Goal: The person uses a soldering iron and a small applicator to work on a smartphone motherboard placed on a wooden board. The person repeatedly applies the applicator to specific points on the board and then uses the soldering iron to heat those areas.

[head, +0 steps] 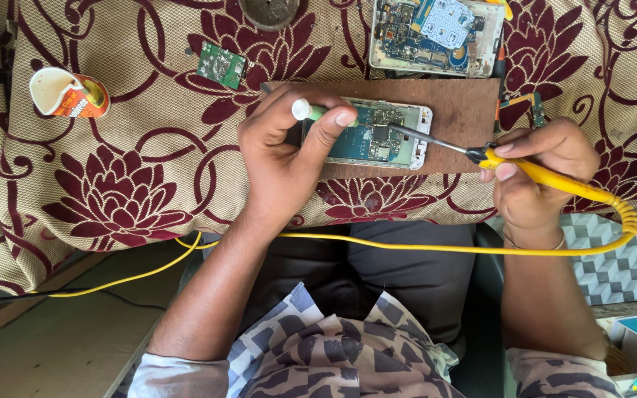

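Observation:
An opened phone point(377, 134) with its circuit board exposed lies on a brown wooden board point(466, 110) on the floral-clothed table. My left hand point(285, 155) rests on the phone's left end and pinches a small green and white tool point(307, 110) between thumb and fingers. My right hand point(536, 173) grips a yellow-handled soldering iron point(510, 166) like a pen. Its dark metal tip point(407, 133) touches the middle of the phone's board. A yellow coiled cable point(407, 247) runs from the iron across my lap.
A second opened phone point(436, 33) lies at the top, beyond the board. A small green circuit board point(221, 65) sits on the cloth, a tipped orange and white tin point(68, 92) at left, and a round metal tin point(269, 11) at the top edge.

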